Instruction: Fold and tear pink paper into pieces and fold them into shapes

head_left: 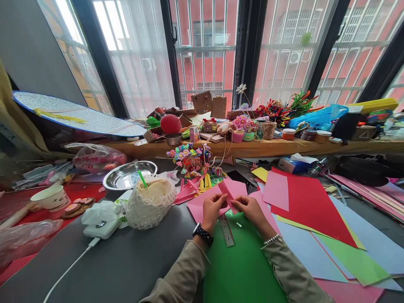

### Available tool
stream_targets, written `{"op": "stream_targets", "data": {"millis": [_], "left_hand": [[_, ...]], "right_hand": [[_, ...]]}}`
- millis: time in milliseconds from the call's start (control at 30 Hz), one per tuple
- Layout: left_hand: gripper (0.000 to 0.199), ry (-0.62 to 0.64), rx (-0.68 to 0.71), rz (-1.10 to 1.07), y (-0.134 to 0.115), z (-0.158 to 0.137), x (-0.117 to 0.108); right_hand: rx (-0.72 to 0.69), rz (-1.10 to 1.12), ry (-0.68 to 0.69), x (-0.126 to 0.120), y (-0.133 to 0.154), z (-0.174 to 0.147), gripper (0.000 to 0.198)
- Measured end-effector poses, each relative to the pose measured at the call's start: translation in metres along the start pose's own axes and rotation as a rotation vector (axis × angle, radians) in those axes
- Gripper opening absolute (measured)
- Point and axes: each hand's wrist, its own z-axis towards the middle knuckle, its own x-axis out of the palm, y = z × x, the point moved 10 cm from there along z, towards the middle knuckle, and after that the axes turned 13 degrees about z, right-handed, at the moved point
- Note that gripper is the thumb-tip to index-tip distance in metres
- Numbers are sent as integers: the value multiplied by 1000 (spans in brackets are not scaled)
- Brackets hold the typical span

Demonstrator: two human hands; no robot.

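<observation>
Between both hands is a folded piece of pink paper [227, 190], raised over the work surface. My left hand [213, 207] pinches its left edge; a dark watch circles that wrist. At the lower right edge, my right hand [251, 210] pinches the same paper between thumb and fingers. Below them lies a short clear ruler [226, 231] on a green sheet [243, 269]. More pink paper [198, 206] spreads flat behind and beside the hands. A pair of scissors [217, 181] rests just beyond, next to yellow strips [205, 183].
Red, blue and green sheets [315, 206] overlap on the right. Leftward stand a coconut with a green straw [151, 202], a metal bowl [129, 174], a paper cup [52, 198] and a white device with a cable [102, 229]. Craft flowers [189, 158] stand before the cluttered wooden ledge [268, 148].
</observation>
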Motion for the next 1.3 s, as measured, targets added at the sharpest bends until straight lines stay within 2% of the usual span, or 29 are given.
{"op": "stream_targets", "data": {"millis": [400,533,667,767,1133,1300], "left_hand": [[28,-25,16,-82,1,4,-5],[29,61,-8,-71,0,1,6],[30,197,-30,-46,0,-6,23],[29,231,-26,-40,-2,-9,28],[27,173,-20,-82,2,-1,18],[25,209,-26,-72,2,-4,23]], "right_hand": [[-7,31,-20,-2,-1,0,25],[-60,70,-85,-10,5,0,28],[-71,113,-95,-13,6,-1,33],[-72,131,-88,-13,4,0,33],[-68,121,-44,-8,2,0,25],[-86,89,-80,-13,1,0,26]]}}
